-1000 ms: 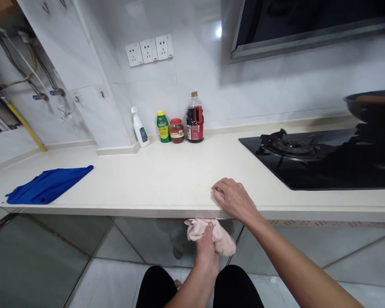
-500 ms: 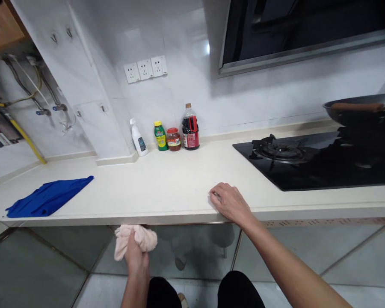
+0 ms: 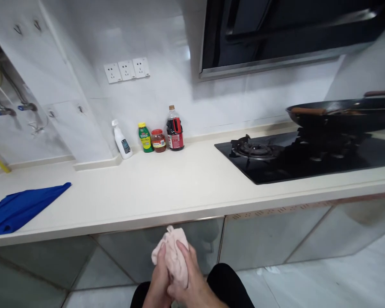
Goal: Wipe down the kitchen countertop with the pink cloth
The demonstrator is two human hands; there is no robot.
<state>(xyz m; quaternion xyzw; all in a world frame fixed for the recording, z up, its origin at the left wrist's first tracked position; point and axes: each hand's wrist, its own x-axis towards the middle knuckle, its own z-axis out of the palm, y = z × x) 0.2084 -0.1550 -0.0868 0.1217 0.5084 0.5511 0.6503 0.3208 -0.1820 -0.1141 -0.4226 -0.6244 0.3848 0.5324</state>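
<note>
Head view: our left hand (image 3: 158, 280) and right hand (image 3: 194, 278), both curled firmly round bunched pink cloth (image 3: 177, 256), thumbs on top, before cabinet (image 3: 128, 248). Best we grip evenly, tuck in loose corner.

From the pink cloth (image 3: 175, 252), bottles (image 3: 176, 139) end passage over the countertop (image 3: 167, 188) at twelve o'clock, blue cloth (image 3: 28, 207) at ten, cooktop (image 3: 277, 169) at two.

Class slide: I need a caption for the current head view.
Left hand and right hand hold a pale pink cloth before a cream counter bearing a blue cloth and black hob.
</note>
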